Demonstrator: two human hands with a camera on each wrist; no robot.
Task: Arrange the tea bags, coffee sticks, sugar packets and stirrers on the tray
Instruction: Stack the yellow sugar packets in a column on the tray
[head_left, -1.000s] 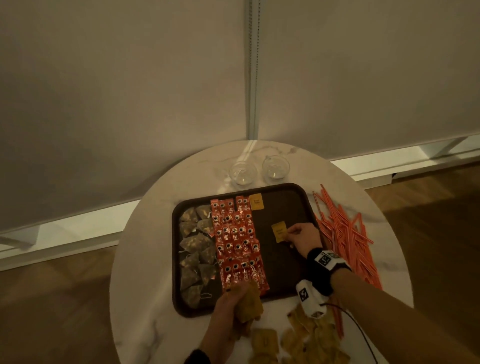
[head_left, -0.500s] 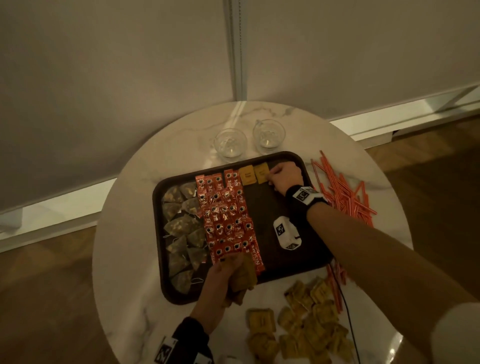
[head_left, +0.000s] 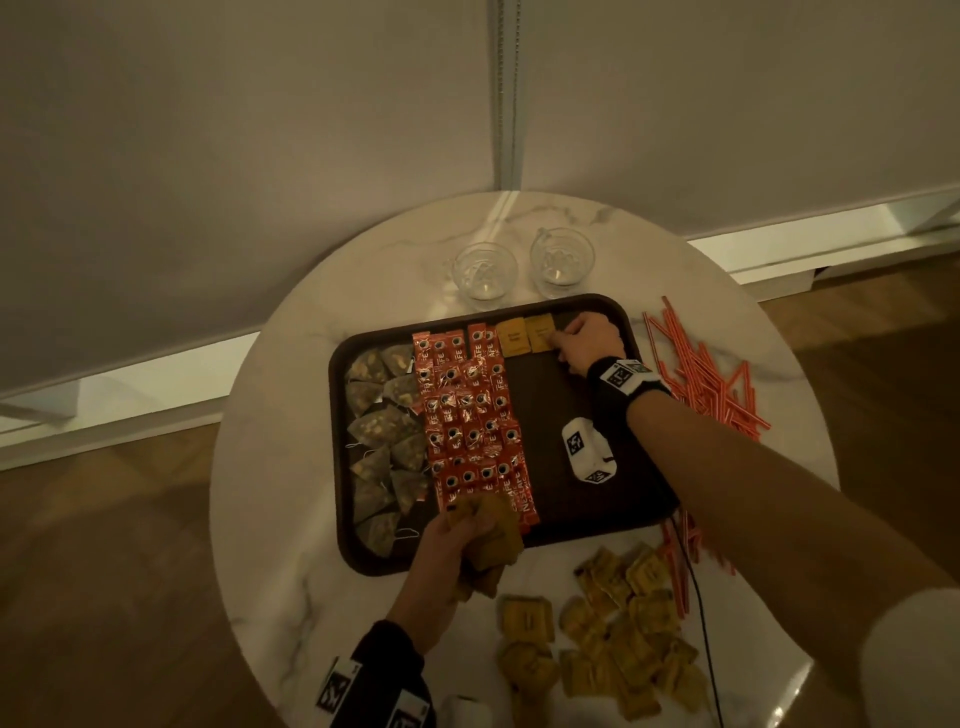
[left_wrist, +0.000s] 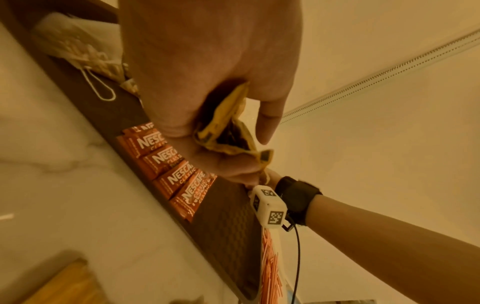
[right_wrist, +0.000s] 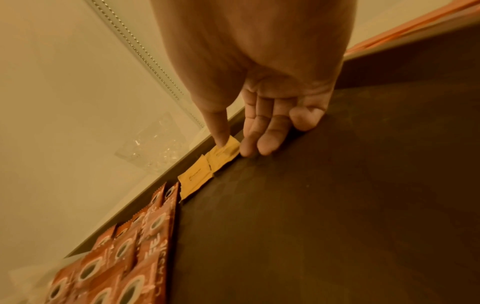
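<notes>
The right hand (right_wrist: 262, 127), fingers straight, nudges the second sugar packet (right_wrist: 223, 154) against the tray (head_left: 618, 312) rim; a harder shove could overlap its neighbour; the left hand (head_left: 457, 540) clutches spare packets (left_wrist: 231, 131) that might spill onto the coffee sticks (head_left: 467, 410).

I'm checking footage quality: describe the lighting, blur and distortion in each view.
Head view: dim, warm, table edge bowed by the wide lens. Left wrist view: yellow cast, coffee sticks legible. Right wrist view: yellow cast, coffee sticks blurred at lower left, sugar packets sharper.
</notes>
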